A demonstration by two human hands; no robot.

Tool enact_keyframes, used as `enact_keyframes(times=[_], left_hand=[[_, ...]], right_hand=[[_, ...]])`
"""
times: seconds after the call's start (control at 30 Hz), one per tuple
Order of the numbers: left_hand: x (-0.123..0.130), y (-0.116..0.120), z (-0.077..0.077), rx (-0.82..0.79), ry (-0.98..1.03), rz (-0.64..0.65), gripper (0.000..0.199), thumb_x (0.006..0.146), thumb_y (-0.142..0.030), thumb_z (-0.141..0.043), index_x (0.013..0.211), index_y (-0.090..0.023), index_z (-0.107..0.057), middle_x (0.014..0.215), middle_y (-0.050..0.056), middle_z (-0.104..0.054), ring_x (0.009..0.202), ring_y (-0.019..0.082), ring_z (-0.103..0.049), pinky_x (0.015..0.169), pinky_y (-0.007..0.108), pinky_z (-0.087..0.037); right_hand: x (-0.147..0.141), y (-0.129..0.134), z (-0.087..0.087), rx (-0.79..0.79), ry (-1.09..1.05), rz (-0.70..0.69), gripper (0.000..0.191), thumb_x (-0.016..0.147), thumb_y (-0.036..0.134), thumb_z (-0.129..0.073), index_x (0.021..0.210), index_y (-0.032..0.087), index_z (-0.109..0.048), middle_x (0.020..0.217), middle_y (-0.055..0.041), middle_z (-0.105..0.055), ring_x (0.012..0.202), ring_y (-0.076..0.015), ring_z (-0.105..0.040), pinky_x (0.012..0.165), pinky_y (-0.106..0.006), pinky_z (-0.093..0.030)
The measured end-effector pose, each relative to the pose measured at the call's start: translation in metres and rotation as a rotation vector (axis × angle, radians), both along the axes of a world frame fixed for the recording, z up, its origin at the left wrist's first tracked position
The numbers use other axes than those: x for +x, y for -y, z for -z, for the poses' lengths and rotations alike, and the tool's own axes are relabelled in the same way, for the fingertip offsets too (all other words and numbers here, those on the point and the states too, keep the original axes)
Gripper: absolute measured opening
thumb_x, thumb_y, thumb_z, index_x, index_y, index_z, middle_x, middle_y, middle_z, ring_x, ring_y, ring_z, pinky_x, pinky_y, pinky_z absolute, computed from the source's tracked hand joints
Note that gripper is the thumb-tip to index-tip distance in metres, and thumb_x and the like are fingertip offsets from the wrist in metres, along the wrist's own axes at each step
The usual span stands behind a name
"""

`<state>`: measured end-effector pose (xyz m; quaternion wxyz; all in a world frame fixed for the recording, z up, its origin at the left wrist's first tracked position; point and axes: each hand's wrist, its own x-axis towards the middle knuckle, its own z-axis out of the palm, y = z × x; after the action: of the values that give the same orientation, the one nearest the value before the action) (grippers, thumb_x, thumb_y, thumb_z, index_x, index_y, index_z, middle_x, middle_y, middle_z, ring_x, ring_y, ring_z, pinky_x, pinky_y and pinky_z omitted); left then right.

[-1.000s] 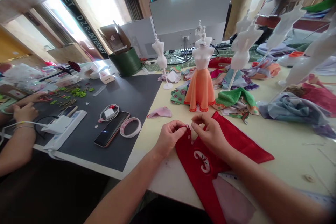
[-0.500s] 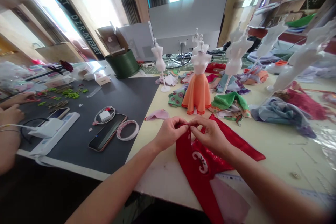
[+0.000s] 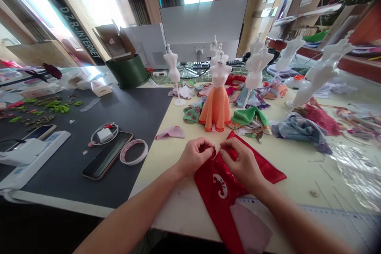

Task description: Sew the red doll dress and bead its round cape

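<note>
Red cloth (image 3: 212, 198) partly behind the hands (image 3: 242, 162), lower end out of frame.

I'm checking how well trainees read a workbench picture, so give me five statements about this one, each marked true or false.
1. The left hand pinches the red cloth. True.
2. The right hand rests on the phone. False: it is raised over the red cloth, its fingertips close to those of the left hand.
3. An orange skirt is on one of the white dress forms. True.
4. The phone lies on the pale part of the work surface. False: it lies on the dark part.
5. The green bucket stands left of the large monitor in the picture. True.
</note>
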<state>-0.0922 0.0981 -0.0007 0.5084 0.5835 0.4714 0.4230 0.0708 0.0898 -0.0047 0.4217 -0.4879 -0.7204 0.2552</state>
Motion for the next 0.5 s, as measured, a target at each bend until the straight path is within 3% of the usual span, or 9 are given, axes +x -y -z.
enact_keyframes(times=[0.13,0.5], left_hand=[[0.0014,0.0003,-0.0013,0.018,-0.014,-0.001,0.007,0.07,-0.02,-0.058,0.072,-0.014,-0.059,0.064,-0.002,-0.058,0.057,0.008,-0.049,0.053,0.019,-0.039],[-0.0011,0.0,-0.0002,0.041,-0.1,0.039,0.004,0.071,-0.017,-0.056,0.071,-0.014,-0.059,0.065,0.0,-0.059,0.06,0.01,-0.051,0.055,0.019,-0.04]], right_hand=[[-0.0006,0.0039,0.001,0.148,0.078,-0.033,0.006,0.084,0.02,-0.049,0.083,0.021,-0.055,0.08,-0.0051,-0.058,0.075,-0.0185,-0.056,0.068,-0.03,-0.045],[-0.0042,0.0002,0.0045,0.123,0.099,-0.086,0.008,0.082,0.016,-0.05,0.079,0.021,-0.055,0.076,-0.0039,-0.057,0.071,-0.0173,-0.055,0.065,-0.029,-0.044]])
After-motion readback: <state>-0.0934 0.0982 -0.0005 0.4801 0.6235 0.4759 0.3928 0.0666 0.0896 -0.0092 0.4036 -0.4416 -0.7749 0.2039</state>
